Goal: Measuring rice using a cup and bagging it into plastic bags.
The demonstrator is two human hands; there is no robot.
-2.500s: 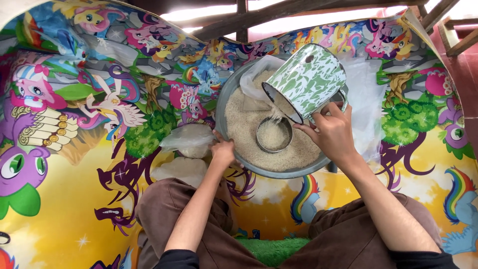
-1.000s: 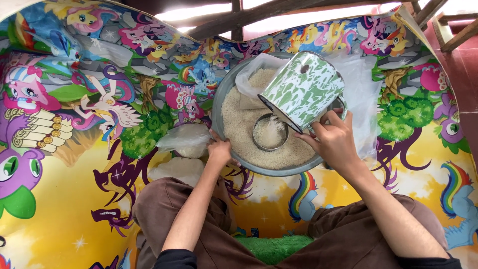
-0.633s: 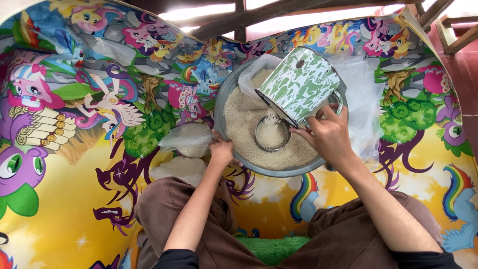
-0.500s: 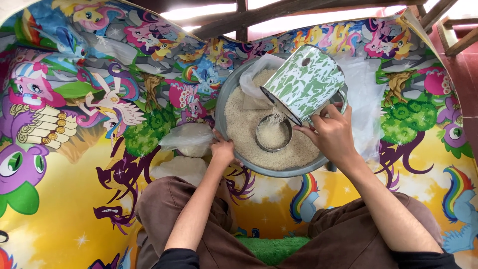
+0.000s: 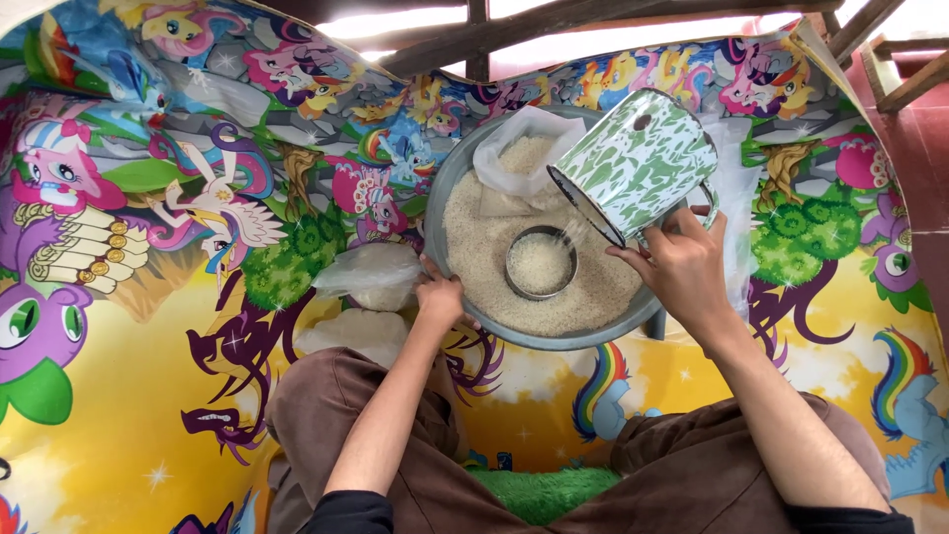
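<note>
The green-and-white mug (image 5: 638, 163) is tipped over the basin now, mouth down toward the near left, and compared with half a second ago it sits a touch higher and farther right, with the stream of rice from its lip thinned to a faint trickle. A second back it hung just as steep over the same spot, so by my read this pour is nearly spent and the mug close to empty. The right hand (image 5: 682, 267) is wrapped around the mug's handle side, fingers closed on it, thumb pointing toward the rim. Below the lip, the small round tin (image 5: 541, 262) stands upright, bedded in the rice (image 5: 484, 237), and it looks filled almost level with its edge. The left hand (image 5: 440, 297) has not budged across these moments: it rests on the near-left rim of the grey metal basin (image 5: 554, 338), fingers curled over the edge, steadying it. The rice is pale, dry and loose, heaped across the basin floor. At the far side, a clear plastic bag (image 5: 524, 148) with more rice slumps open inside the basin. Left of the basin, two filled plastic bags (image 5: 371, 282) lie on the bright cartoon-printed mat (image 5: 148, 326), just beside the left wrist.
</note>
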